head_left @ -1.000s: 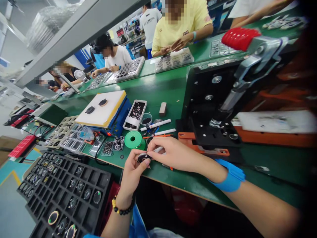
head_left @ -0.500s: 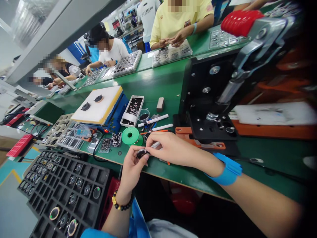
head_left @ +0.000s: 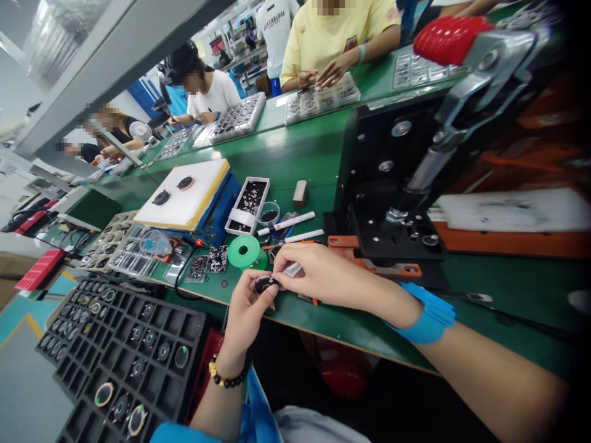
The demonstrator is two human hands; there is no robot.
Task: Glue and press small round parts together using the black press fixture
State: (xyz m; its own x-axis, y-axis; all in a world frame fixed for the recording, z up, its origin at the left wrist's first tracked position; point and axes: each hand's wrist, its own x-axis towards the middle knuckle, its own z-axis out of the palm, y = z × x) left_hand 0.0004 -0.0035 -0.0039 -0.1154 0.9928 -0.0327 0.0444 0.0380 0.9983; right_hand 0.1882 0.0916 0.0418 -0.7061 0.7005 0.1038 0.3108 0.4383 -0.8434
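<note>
My left hand (head_left: 249, 304) is closed around the edge of a small dark round watch case (head_left: 266, 283), held just above the front edge of the green bench. The thumb lies on the near side of the case. My right hand (head_left: 307, 271) meets it from the right, thumb and forefinger pinched together at the rim of the case. Whatever is between those fingertips is too small to make out. A whitish thing (head_left: 292, 269) shows in the curl of the right hand; its kind cannot be told. A green spool (head_left: 244, 251) stands just behind my hands.
A black compartment tray (head_left: 175, 387) with several watch cases lies at lower left. A blue box with a white pad (head_left: 184, 206) and a parts tray (head_left: 258, 191) stand behind. A black press (head_left: 388, 166) with a red-handled lever rises at right. Co-workers sit across the bench.
My hands stay almost in place. The watch case is tilted slightly differently, and the right fingertips have shifted a little at its rim. Across the bench, a co-worker's hands have moved over their tray.
</note>
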